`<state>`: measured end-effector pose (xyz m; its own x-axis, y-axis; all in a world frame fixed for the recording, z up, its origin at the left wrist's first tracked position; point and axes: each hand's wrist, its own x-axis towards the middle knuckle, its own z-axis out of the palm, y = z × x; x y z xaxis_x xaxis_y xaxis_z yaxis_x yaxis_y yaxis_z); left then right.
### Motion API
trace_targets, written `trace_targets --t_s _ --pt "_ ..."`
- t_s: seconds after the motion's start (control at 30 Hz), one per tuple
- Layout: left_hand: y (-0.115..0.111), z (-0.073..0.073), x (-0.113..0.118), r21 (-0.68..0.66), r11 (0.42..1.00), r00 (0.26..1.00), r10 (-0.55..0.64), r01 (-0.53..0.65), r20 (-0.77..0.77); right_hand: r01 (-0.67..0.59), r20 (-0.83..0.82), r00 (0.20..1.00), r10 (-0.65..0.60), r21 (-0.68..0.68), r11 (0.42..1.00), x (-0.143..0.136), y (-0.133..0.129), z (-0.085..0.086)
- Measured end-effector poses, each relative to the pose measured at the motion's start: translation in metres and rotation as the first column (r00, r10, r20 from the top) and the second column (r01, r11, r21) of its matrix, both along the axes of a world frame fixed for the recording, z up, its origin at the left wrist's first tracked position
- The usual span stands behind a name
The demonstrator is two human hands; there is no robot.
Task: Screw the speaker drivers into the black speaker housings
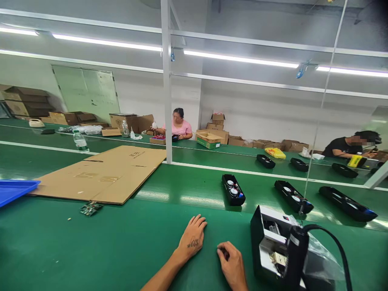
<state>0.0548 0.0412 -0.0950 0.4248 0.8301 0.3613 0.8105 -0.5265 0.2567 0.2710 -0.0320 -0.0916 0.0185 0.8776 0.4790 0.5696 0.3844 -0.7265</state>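
Note:
My left hand (192, 237) lies palm down on the green table (121, 242), its fingers stretched forward and holding nothing. To its right, my right hand (231, 258) rests on the same surface with its fingers curled; whatever they might hold is hidden. Right of that hand stands an open black box (256, 246) with small parts inside. A black cylindrical tool (295, 254) with a thick cable is in front of it. Beyond my hands, a black speaker housing (233, 190) with round white parts lies on the green surface.
Flat cardboard (112, 173) and a blue tray (15, 190) lie at the left, near a small packet of circuit boards (91, 208). More black housings (293, 197) stand at the right. A white post (166, 81) rises ahead. Two people sit across the tables.

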Motion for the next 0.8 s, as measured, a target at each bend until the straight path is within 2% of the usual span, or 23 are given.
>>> trace_targets --t_s 0.8 --pt "-0.0008 0.0004 0.0017 0.014 1.0 1.0 0.012 -0.012 0.011 0.0 0.01 1.0 0.0 -0.015 1.0 -0.001 -0.0008 -0.0013"
